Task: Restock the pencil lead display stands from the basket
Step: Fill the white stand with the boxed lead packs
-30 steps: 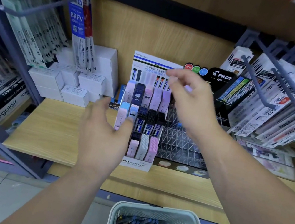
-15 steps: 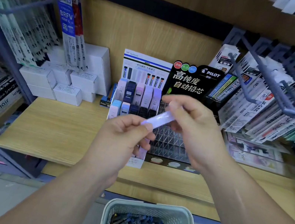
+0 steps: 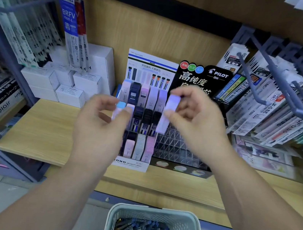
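Left hand (image 3: 102,126) released; right hand (image 3: 196,120) pinches one lavender case (image 3: 172,104).

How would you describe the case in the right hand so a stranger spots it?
Find the white Mono display stand mid-shelf. Just right of its top rows, the right hand pinches a pale lavender case; unlike its neighbours, it sits in no slot.

A stationery shop: refill packs (image 3: 280,108) hang on pegs (image 3: 252,79) right of the right hand (image 3: 195,126), a Pilot lead stand (image 3: 216,75) behind it.
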{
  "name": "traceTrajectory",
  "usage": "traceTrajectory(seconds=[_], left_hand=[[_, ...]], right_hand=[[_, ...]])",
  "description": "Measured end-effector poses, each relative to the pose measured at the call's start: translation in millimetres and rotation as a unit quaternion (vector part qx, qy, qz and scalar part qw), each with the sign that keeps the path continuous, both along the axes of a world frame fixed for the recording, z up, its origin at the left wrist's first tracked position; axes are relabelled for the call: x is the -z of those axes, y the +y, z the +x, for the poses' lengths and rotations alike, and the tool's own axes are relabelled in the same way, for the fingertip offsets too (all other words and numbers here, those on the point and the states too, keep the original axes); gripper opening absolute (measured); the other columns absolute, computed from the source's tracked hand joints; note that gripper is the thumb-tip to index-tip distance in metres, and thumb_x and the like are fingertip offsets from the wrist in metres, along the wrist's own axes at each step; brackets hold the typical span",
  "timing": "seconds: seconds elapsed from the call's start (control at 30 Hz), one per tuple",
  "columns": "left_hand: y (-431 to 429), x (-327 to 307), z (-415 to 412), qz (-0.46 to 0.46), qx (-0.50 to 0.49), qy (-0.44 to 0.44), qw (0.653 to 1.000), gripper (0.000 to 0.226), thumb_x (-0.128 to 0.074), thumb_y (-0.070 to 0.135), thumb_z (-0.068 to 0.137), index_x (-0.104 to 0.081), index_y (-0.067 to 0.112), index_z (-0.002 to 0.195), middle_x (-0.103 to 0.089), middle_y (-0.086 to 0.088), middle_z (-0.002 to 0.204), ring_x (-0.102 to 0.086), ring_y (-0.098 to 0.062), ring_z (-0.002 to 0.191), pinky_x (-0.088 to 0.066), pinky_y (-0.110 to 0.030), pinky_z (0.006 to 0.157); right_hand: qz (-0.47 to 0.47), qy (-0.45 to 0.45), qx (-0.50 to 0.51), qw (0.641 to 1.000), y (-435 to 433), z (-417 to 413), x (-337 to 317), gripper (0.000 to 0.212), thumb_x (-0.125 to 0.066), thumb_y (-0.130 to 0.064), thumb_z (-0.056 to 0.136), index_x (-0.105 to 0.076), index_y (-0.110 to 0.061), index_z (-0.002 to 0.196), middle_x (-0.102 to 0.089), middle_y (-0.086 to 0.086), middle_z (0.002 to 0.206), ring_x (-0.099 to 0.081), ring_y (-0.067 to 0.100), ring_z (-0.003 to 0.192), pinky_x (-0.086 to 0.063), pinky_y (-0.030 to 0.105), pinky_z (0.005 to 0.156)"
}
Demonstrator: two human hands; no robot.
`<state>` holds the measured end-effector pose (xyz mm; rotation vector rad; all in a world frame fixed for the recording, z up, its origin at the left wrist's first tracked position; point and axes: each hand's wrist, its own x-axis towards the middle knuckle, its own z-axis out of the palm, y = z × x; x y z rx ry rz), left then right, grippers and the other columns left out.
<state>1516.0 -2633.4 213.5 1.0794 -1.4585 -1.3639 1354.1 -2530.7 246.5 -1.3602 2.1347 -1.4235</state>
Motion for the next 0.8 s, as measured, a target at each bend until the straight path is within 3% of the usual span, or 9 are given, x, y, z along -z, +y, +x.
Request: traceTrajectory(seconds=[0.07,0.17,0.23,0.3,0.33,0.57,0.7,0.8], left_hand=[[-9.8,4.1,4.0,0.009,-0.005,-0.066,0.998,0.045,-0.074,0.03,0.082,-0.055,0.039,0.122,-0.058,0.017,0.119,-0.057,-0.008,0.091,-0.052,-0.04,0.087],[-12.9,7.4,5.6,0.075,0.066,-0.133,0.986,0.077,-0.07,0.013,0.083,-0.037,0.04,0.147,-0.046,0.014,0.139,-0.054,-0.013,0.11,-0.047,-0.036,0.092],[-8.0,7.8,4.4,0.108,0.107,-0.131,0.98,0.066,-0.066,0.012,0.084,-0.045,0.043,0.138,-0.052,0.027,0.121,-0.056,-0.014,0.11,-0.048,-0.036,0.088],[-5.2,8.6,4.2,0.125,0.135,-0.131,0.974,0.041,-0.062,0.009,0.084,-0.058,0.041,0.11,-0.062,0.036,0.088,-0.063,-0.013,0.098,-0.05,-0.035,0.081],[-4.6,9.4,4.6,0.122,0.144,-0.132,0.973,0.037,-0.06,0.008,0.083,-0.06,0.039,0.103,-0.064,0.035,0.082,-0.065,-0.012,0.095,-0.051,-0.033,0.081],[-5.3,11.2,3.0,0.116,0.14,-0.119,0.976,0.035,-0.059,0.008,0.082,-0.064,0.034,0.103,-0.068,0.029,0.086,-0.067,-0.01,0.094,-0.053,-0.035,0.086],[-5.8,13.2,2.9,0.114,0.139,-0.111,0.977,0.034,-0.058,0.008,0.082,-0.064,0.034,0.102,-0.068,0.029,0.086,-0.067,-0.012,0.095,-0.054,-0.039,0.09],[-6.1,14.3,4.9,0.111,0.147,-0.119,0.976,0.034,-0.057,0.009,0.083,-0.063,0.04,0.095,-0.066,0.031,0.083,-0.067,-0.014,0.095,-0.054,-0.039,0.088]], right_hand=[[-0.031,0.014,0.041,0.999,-11.6,-10.8,-4.8,0.041,-0.074,-0.006,0.088,-0.053,-0.04,0.098,-0.066,-0.005,0.087,-0.065,0.018,0.072,-0.05,0.026,0.064],[-0.03,0.051,0.04,0.997,-27.5,-20.3,-2.3,0.034,-0.073,-0.007,0.089,-0.052,-0.03,0.101,-0.068,-0.003,0.089,-0.063,0.015,0.07,-0.053,0.03,0.067],[-0.012,0.095,0.031,0.995,-34.6,-24.4,3.4,0.031,-0.075,-0.007,0.087,-0.056,-0.025,0.104,-0.066,-0.002,0.085,-0.06,0.014,0.07,-0.054,0.035,0.071],[0.002,0.127,0.032,0.991,-39.7,-28.3,8.1,0.031,-0.076,-0.009,0.087,-0.058,-0.025,0.106,-0.063,-0.006,0.079,-0.059,0.013,0.07,-0.054,0.035,0.072],[0.008,0.138,0.031,0.99,-41.3,-30.2,10.0,0.031,-0.076,-0.009,0.087,-0.058,-0.025,0.107,-0.063,-0.006,0.079,-0.06,0.012,0.071,-0.054,0.033,0.072],[0.015,0.253,0.011,0.967,-44.3,-40.0,25.4,0.029,-0.085,-0.009,0.077,-0.07,-0.017,0.101,-0.057,-0.01,0.095,-0.055,0.01,0.079,-0.052,0.032,0.076],[0.002,0.269,0.012,0.963,-44.9,-43.3,36.3,0.02,-0.082,-0.009,0.081,-0.077,-0.015,0.099,-0.057,-0.012,0.096,-0.05,0.003,0.083,-0.052,0.031,0.079],[-0.007,0.271,0.024,0.962,-40.4,-40.7,36.3,0.024,-0.078,-0.015,0.086,-0.077,-0.016,0.11,-0.059,-0.009,0.098,-0.052,0.006,0.086,-0.053,0.034,0.081]])
